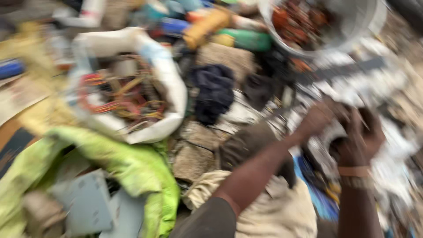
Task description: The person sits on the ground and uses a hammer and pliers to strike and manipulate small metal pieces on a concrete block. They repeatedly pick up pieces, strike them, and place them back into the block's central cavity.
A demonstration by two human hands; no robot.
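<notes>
The whole view is smeared by motion, so fine detail is lost. Both hands are raised together at the right of the frame. The left hand [318, 118] and the right hand [361, 137], which has a band at the wrist, sit close to each other around a pale, whitish object [331, 132] held between them; it is probably a scrap of plastic or metal, but the blur makes it impossible to say which. Whether the fingers are clamped tight on it or only cupped around it cannot be told.

Above the hands, at the top right, stands a white bucket [374, 24] with reddish-orange bits inside. A dark flat strip [348, 69] lies just below the bucket, across a heap of pale crumpled scrap [387, 88].

To the left, well apart from the hands, a white sack [169, 83] stands open, filled with tangled coloured wires [123, 94] in red, yellow and orange. A bright green cloth [132, 165] lies in front of the sack, draped partly over a grey flat panel [86, 205]. A dark blue bundle of fabric [214, 90] rests between the sack and the hands, on rough stone blocks [194, 152]. Along the top edge lies a jumble of coloured containers, among them a green bottle [249, 39]. A beige cloth [282, 211] lies under the left forearm.
</notes>
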